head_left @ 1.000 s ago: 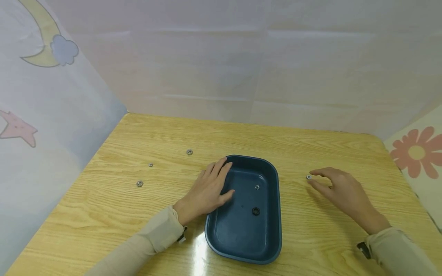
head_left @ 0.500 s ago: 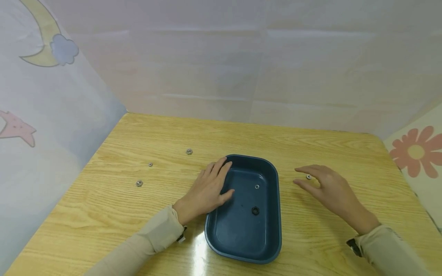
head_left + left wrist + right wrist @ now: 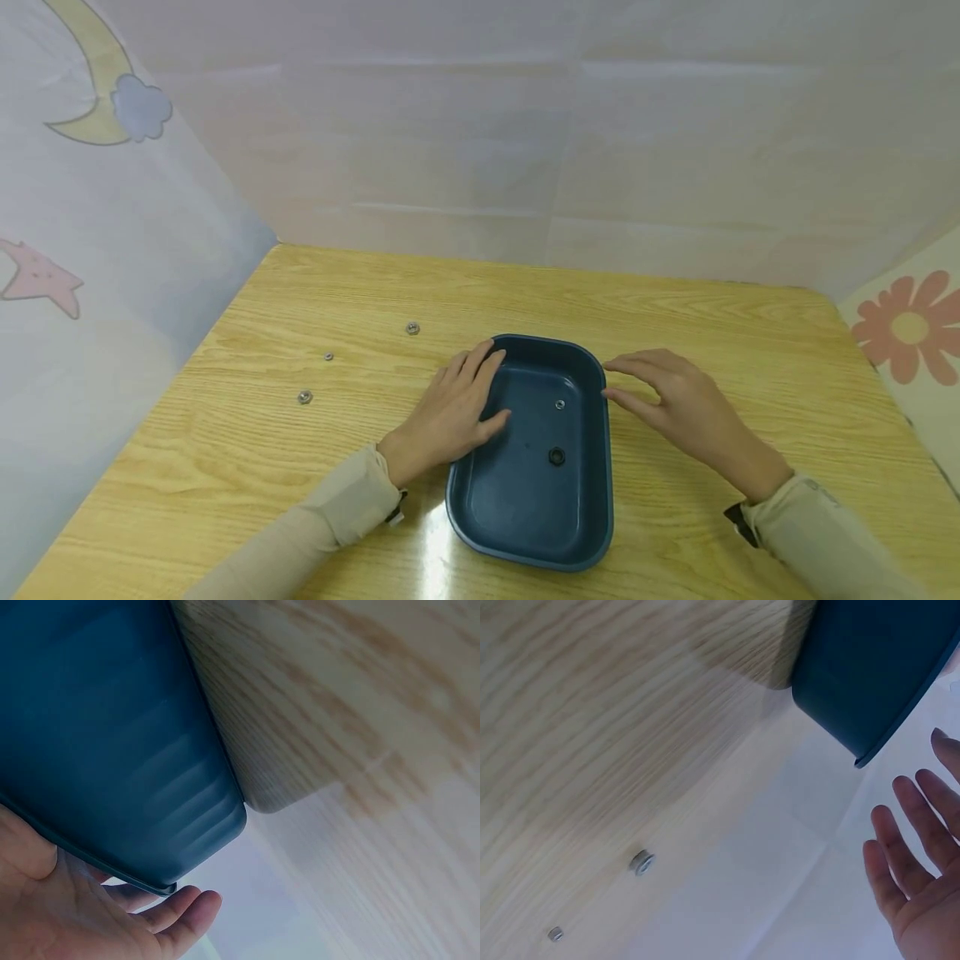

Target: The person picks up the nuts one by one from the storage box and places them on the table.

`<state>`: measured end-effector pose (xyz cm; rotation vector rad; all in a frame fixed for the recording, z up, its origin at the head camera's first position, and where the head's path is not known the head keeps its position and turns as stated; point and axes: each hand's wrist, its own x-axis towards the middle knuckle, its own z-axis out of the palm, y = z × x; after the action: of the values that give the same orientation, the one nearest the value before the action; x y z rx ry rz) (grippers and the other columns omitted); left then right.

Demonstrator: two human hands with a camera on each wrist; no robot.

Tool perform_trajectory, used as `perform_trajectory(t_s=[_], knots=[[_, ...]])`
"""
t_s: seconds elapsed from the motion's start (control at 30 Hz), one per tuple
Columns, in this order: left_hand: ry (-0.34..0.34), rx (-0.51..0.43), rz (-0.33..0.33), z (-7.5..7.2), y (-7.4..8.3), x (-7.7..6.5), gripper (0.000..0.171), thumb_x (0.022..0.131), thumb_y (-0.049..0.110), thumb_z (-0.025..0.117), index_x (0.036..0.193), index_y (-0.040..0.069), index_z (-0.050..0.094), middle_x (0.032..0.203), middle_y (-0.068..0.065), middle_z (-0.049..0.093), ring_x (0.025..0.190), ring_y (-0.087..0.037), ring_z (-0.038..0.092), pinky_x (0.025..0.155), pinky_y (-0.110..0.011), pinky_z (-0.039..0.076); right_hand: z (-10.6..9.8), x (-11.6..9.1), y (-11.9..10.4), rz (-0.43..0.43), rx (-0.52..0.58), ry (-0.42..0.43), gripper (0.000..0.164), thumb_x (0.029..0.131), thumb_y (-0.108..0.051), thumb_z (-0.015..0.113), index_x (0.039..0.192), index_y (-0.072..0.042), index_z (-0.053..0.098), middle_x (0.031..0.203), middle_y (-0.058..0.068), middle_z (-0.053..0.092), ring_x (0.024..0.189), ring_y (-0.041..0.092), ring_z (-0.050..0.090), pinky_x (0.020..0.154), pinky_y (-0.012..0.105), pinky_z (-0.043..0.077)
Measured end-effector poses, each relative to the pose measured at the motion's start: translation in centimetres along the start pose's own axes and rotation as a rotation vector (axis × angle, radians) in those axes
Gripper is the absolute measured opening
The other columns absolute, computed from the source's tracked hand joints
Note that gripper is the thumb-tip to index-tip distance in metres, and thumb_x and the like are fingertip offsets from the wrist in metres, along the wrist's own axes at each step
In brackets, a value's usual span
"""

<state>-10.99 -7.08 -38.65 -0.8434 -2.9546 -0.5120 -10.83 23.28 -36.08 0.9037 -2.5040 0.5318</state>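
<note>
A dark blue tray (image 3: 528,525) sits on the wooden table, holding a small silver nut (image 3: 560,404) and a larger black nut (image 3: 557,456). My left hand (image 3: 446,410) rests across its left rim, thumb over the inside; the left wrist view shows the palm and loosely extended fingers at the rim. At the opposite rim is my right hand (image 3: 678,400), thumb and forefinger apart. In the right wrist view that palm and its spread fingers (image 3: 919,859) hold nothing. Two metal nuts, a flanged one (image 3: 642,862) and a smaller one (image 3: 556,934), lie on the table there; the right hand hides them from the head camera.
Left of the tray, a silver nut (image 3: 412,328), a tiny nut (image 3: 328,357) and another silver nut (image 3: 304,397) are scattered on the table (image 3: 187,467). Pale printed sheets (image 3: 465,142) stand along the table's back and sides.
My right hand has moved left, from beside a small nut on the table to the tray's right rim, passing over that nut. The left hand and tray have stayed put.
</note>
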Motion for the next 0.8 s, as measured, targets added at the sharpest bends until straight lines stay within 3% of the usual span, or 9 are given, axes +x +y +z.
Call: perform_trajectory(t_s=[0.23,0.53,0.8], knots=[[-0.005,-0.010,-0.007,0.0,0.0,0.1,0.078,0.095,0.041,0.065,0.155,0.007,0.028,0.162,-0.017,0.025,0.141,-0.037,0.037,0.106,-0.054,0.041,1.1,0.7,-0.4,-0.126,0.021,-0.064,0.037,0.077,-0.017,0.083,0.112,-0.008,0.074,0.106,0.006,0.072,0.100,0.023,0.067,0.081,0.040,0.057],[-0.022,-0.020,-0.012,-0.2,0.0,0.1,0.078,0.095,0.040,0.064,0.155,0.007,0.028,0.163,-0.016,0.024,0.142,-0.037,0.036,0.108,-0.055,0.040,2.0,1.3,-1.1,-0.125,0.021,-0.139,0.040,0.077,-0.020,0.084,0.114,-0.009,0.074,0.110,0.005,0.072,0.104,0.023,0.066,0.088,0.043,0.055],[-0.013,0.008,-0.001,-0.2,0.0,0.1,0.078,0.095,0.041,0.065,0.155,0.007,0.029,0.162,-0.016,0.025,0.141,-0.035,0.038,0.108,-0.053,0.041,2.7,1.8,-1.3,-0.173,0.036,-0.150,0.037,0.079,-0.022,0.082,0.112,-0.009,0.074,0.108,0.004,0.072,0.099,0.019,0.067,0.084,0.038,0.057]])
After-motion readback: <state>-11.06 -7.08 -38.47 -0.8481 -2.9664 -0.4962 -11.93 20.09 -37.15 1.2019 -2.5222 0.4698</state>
